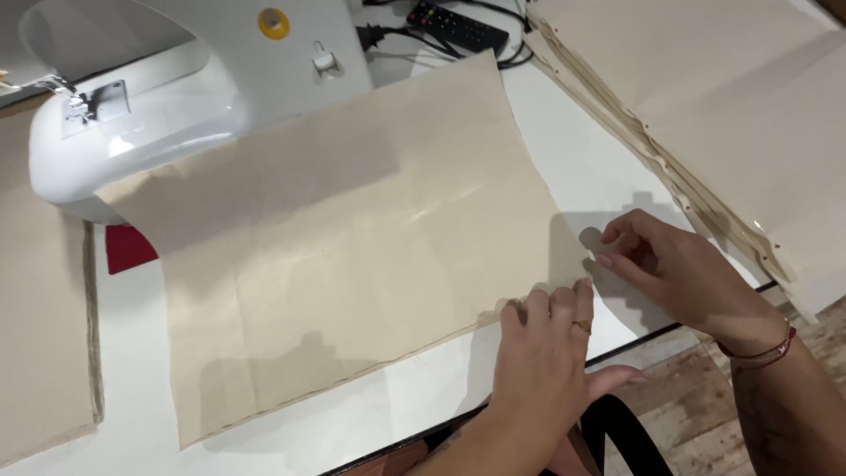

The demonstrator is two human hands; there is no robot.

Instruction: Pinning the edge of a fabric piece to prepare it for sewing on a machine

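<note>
- Both hands are seen at the near right corner of the beige fabric panel, which is taken as the landmark throughout.
- Nearest, the left hand is laid palm-down on the panel's near edge, fingers together and curled flat onto the cloth; nothing is gripped, the cloth is only pressed.
- Just beyond it, the right hand is held off the panel's right corner, thumb and forefinger pinched close together; whether a pin or some other small thing is caught between them cannot be told.
- The two hands are kept apart, with the panel's corner between them.
- The panel is spread flat on the white table, running up and to the left from the hands; its long axis is set on a slant from the near left toward the far right, and the left hand is the nearer to it, being already on it.
- Left of the panel, another beige piece is laid flat, and a red patch is glimpsed under the panel's far left edge.
- Right of the panel, well apart, a stack of beige pieces is lined up, red-headed pins seen along its edge.
- Beyond the panel, a white sewing machine is overlapped by the far left corner.
- Farthest off, a black remote and cables are noted.
</note>
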